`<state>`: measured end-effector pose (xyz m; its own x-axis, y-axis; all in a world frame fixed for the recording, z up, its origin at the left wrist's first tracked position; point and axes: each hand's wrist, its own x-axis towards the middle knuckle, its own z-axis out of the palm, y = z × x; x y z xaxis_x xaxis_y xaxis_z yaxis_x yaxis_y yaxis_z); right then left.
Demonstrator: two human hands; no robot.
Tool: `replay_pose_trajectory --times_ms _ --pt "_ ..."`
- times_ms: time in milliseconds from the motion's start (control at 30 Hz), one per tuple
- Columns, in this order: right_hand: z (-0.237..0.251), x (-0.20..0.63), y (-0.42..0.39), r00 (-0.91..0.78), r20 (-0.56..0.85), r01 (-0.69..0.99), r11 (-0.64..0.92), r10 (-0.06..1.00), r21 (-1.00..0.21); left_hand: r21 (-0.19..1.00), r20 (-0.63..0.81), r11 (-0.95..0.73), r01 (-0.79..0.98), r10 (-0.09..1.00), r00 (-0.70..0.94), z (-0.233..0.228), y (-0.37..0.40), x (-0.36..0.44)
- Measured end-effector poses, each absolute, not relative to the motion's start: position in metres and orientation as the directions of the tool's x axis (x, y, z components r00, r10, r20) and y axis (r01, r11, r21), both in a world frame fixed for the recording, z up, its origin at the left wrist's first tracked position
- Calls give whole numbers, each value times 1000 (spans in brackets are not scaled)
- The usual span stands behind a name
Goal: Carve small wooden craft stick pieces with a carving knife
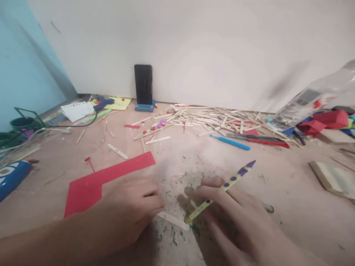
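My left hand [138, 208] is closed, its fingers pinching a plain wooden craft stick [174, 221] that points right, low over the table. In my right hand [235, 208] is a slim yellow stick with purple dots and a purple pointed end [233, 180]. It slants between my fingers, point up and away. Its lower end meets or nearly meets the right tip of the craft stick. Green specks lie on the table around both hands. A red paper piece [111, 171] lies by my left hand, partly covered by it.
Many loose craft sticks [205, 120] are heaped along the wall. Beyond the hands are a black phone on a blue stand [143, 85], a blue pen-like tool [230, 142] and a leaning clear bottle [307, 98]. A wooden block [332, 181] lies right, a blue tube [13, 177] left.
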<state>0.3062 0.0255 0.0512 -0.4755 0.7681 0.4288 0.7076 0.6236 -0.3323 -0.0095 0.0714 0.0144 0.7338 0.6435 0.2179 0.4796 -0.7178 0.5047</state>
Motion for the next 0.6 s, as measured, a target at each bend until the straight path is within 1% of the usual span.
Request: replay_pose_trajectory --times_ms 67,133,200,267,333,367,467,600 --pt "53 300 24 -529 368 682 641 765 -352 536 196 -700 473 647 737 30 70 -12" --pt "52 300 22 -552 339 665 648 761 -371 572 163 -694 437 618 769 42 73 -17" --pt "50 305 19 -530 364 681 641 766 -354 605 131 -695 387 567 813 47 78 -20" --pt "48 312 17 -497 411 712 630 764 -310 617 118 -698 364 539 834 44 82 -21" --pt "48 315 16 -507 430 709 645 747 -285 606 125 -702 374 549 827 38 83 -19" --pt "50 314 16 -526 422 692 660 739 -293 598 136 -704 382 559 818 34 82 -16" --pt "57 307 20 -593 353 631 690 724 -355 579 178 -705 409 600 780 26 72 -5" --pt "65 299 27 -594 295 635 661 749 -400 560 233 -719 411 613 754 25 58 3"
